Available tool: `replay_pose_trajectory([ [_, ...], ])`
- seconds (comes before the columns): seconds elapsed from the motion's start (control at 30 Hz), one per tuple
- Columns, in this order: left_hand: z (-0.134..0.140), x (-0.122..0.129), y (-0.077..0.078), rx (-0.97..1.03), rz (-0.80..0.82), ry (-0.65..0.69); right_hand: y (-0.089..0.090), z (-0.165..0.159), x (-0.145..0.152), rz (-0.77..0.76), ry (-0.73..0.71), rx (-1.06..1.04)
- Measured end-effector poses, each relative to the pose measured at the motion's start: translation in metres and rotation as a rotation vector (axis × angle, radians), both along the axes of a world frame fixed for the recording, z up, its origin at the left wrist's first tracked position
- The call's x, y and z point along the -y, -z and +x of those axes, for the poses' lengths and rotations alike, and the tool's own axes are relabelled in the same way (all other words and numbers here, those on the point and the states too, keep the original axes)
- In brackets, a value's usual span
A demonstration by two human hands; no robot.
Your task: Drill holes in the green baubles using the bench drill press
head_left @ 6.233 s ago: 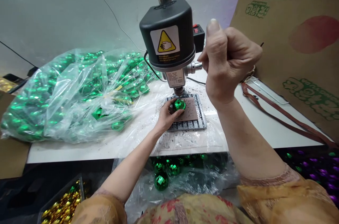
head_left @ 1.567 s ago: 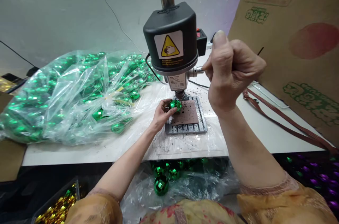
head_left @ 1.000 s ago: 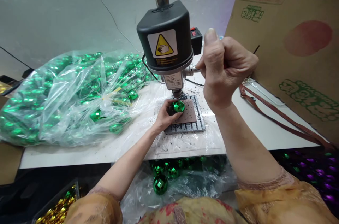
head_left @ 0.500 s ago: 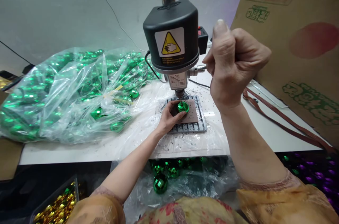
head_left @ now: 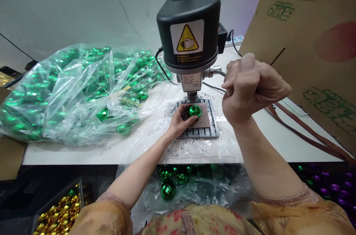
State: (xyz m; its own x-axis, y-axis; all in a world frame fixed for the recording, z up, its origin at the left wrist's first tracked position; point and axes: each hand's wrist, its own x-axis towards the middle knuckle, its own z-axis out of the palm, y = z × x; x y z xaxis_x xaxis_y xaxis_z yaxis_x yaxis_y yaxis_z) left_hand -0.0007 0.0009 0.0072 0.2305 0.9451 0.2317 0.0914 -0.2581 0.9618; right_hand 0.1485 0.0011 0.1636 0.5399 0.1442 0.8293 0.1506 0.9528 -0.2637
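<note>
My left hand [head_left: 179, 121] grips a shiny green faceted ball [head_left: 194, 111] from its left side, thumb in front and fingers behind. The ball rests on a brown board [head_left: 204, 120] over the slotted metal base [head_left: 213, 127] of a small bench drill press [head_left: 189, 31]. Above the ball, the chuck [head_left: 192, 96] is low and its bit meets the ball's top. My right hand [head_left: 251, 88] is closed around the press's feed lever [head_left: 219, 72], right of the motor housing; another dark rod [head_left: 278, 56] sticks out beyond the fist.
A clear plastic bag [head_left: 83, 94] of green balls lies on the left of the white table [head_left: 69, 153]. A cardboard box [head_left: 314, 23] and brown strap [head_left: 306, 131] are at right. Green balls [head_left: 168, 189] sit below the table edge, gold ones [head_left: 57, 214] lower left.
My right fist has come down with the lever and turned, and the chuck sits lower against the ball. My left hand keeps the ball in place. The view has shifted slightly.
</note>
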Motion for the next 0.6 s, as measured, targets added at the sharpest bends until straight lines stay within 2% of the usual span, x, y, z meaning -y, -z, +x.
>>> replay_pose_trajectory([
  [0.33, 0.000, -0.001, 0.002, 0.014, 0.015, 0.002, 0.017, 0.006, -0.001, 0.036, 0.112, 0.064],
  [0.6, 0.000, -0.001, 0.004, 0.006, 0.027, 0.004, 0.023, 0.005, -0.004, 0.083, 0.123, 0.062],
])
